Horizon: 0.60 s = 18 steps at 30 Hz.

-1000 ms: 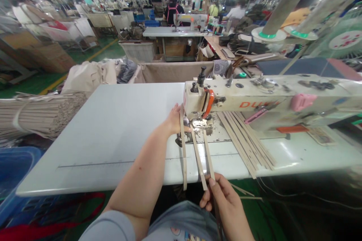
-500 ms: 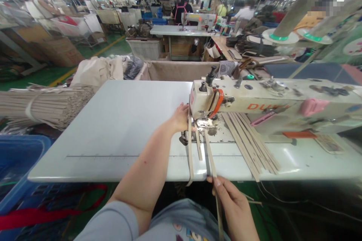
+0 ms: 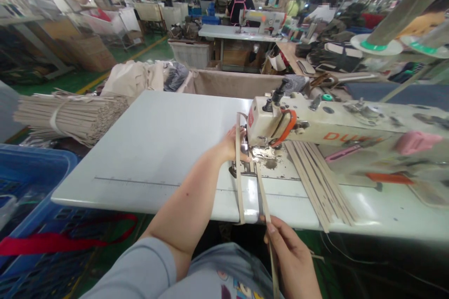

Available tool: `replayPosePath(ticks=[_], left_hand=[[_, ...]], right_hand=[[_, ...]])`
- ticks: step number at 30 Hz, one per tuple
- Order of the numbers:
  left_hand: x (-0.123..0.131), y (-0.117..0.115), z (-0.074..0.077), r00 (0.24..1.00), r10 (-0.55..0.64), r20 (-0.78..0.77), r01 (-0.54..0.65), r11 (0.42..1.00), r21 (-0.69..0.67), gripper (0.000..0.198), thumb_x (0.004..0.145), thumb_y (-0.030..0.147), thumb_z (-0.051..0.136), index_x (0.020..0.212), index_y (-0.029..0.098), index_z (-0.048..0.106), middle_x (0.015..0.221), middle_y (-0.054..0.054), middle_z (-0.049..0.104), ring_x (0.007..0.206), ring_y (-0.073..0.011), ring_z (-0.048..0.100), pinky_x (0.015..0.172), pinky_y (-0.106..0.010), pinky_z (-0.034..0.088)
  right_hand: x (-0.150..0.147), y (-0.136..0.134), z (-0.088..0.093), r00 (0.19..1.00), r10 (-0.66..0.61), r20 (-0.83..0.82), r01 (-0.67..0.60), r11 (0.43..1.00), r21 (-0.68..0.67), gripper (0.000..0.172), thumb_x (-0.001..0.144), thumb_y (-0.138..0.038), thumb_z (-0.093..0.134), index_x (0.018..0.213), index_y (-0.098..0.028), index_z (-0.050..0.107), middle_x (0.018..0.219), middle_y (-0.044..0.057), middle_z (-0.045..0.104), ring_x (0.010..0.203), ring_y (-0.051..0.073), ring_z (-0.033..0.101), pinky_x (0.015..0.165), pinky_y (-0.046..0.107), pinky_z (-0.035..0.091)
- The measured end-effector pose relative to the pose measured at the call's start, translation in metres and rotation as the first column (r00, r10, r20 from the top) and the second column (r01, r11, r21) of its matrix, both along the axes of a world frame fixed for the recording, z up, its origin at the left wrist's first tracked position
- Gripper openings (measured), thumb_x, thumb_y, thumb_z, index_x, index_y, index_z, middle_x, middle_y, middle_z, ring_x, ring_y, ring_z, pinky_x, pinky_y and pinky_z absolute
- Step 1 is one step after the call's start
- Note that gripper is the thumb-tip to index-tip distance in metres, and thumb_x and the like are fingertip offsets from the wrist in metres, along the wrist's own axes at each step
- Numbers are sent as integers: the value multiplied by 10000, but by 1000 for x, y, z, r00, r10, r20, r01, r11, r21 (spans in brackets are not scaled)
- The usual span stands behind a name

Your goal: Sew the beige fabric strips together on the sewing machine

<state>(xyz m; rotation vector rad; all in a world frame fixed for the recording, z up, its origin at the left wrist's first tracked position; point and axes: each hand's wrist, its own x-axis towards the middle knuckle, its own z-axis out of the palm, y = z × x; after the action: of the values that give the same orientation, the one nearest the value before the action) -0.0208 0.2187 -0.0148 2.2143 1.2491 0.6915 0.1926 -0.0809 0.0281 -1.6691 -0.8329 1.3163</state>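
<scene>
My left hand [image 3: 232,145] lies beside the sewing machine's needle area, fingers stretched forward and thumb apart; its fingertips are partly hidden behind a strip and the machine head. A narrow beige fabric strip [image 3: 240,187] loops over this hand and hangs at the table's front edge. My right hand [image 3: 289,247], below that edge, pinches a second length of beige strip [image 3: 263,191] between thumb and fingers. This length runs up to the metal guide [image 3: 263,153] on the stained machine bed. The white sewing machine [image 3: 336,124] has an orange guard by its needle.
Several cut beige strips [image 3: 321,182] lie right of the needle. A tied strip bundle [image 3: 73,114] rests left of the white table [image 3: 150,140]. Blue crates [image 3: 38,168] with a red strap stand at lower left. A fabric-lined bin [image 3: 228,83] is behind; people work farther back.
The view has shifted a little left. A short strip tail near my left hand has drawn toward the needle, and the strip loop now rises higher beside the machine head. My right hand keeps its pinch.
</scene>
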Motion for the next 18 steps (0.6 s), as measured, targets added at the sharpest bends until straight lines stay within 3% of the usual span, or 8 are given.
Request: replayPosePath(ticks=[3,11,15,18], left_hand=[[1,4,-1,998,-6,-58,4,999,-31,1144,569,509,1033,1595,200,636,1769,-197,543,1717,-450,430,1414,-711,351],[1,4,20,983,64,-170,-70,997,-31,969,662,456,992,1522,148,669,1662,-214,653,1666,-450,505,1504,-618,175],[1,6,18,978,113,-173,-119,992,-28,913,691,411,984,1492,101,672,1634,-234,661,1649,-453,519,1506,-599,175],[-2,10,11,988,102,-120,-104,995,-11,854,673,335,984,1457,166,691,1623,-182,682,1626,-440,543,1498,-631,191]], right_hand=[[0,0,1,1000,-6,-21,6,1000,-6,611,797,-751,947,1112,-227,950,830,48,829,824,264,718,782,328,589],[-4,-1,-3,996,-37,-86,34,999,-31,681,785,-749,954,1190,-202,925,813,41,799,764,250,684,736,343,571],[-13,-2,-3,991,-112,-67,113,993,13,656,785,-755,941,1145,-208,925,793,40,780,757,258,676,735,357,571],[-15,-3,-8,990,-126,-57,128,991,31,650,803,-763,924,1150,-213,924,736,18,728,738,257,668,737,363,578]])
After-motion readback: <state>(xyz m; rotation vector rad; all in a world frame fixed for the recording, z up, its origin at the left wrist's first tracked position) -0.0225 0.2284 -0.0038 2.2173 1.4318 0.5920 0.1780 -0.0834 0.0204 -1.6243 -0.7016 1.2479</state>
